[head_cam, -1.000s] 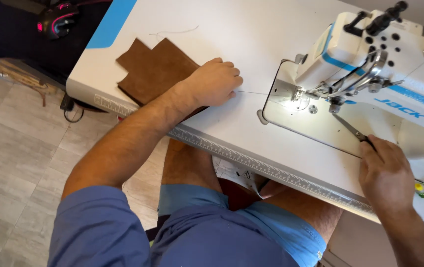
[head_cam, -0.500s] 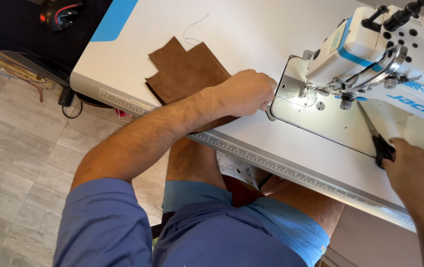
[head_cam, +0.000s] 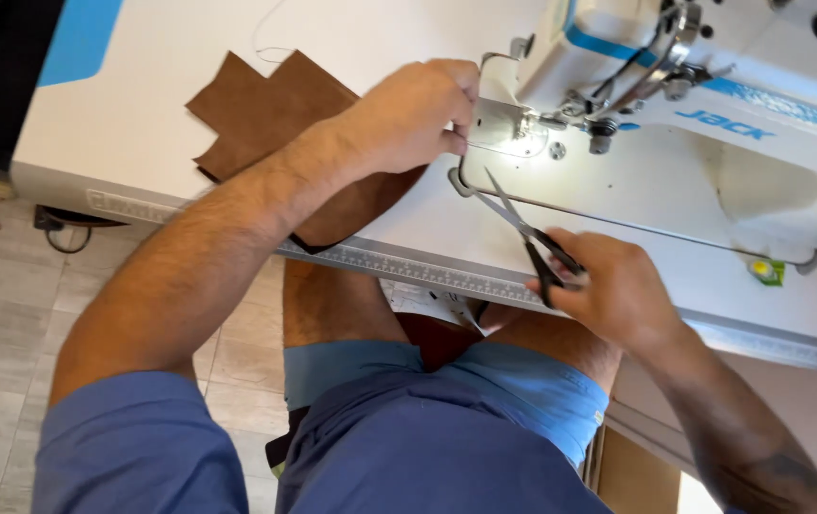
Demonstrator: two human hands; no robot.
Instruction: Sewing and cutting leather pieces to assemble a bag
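Scissors [head_cam: 532, 233], slim, with narrow steel blades and black handles, are clasped in the right hand [head_cam: 618, 290], whose fingers are closed around the handles. The blades stand slightly parted and point up and away toward the lit needle area of the white industrial sewing machine with blue stripe [head_cam: 703, 105]; the tips lie near the edge of the machine's bed plate, above the white table top [head_cam: 180, 133]. Whether the tips touch anything cannot be told.

The left hand [head_cam: 418, 114] reaches across the table to the presser-foot area, its fingers curled and pinched together just beside the illuminated needle plate; what they pinch is too small to make out. The left forearm passes over the brown suede-like fabric piece [head_cam: 265, 119], a flat, matt, stepped-edge cut of cloth lying on the table top to the left of the machine. Its upper outline shows square notches; its near edge, partly hidden beneath the forearm, reaches the front rim of the table.

A metal ruler strip [head_cam: 418, 271] runs along the table's front edge, between the fabric and the person's lap. The person is seated, wearing blue shorts [head_cam: 446, 438]. A pale tiled floor [head_cam: 9, 314] lies at left.
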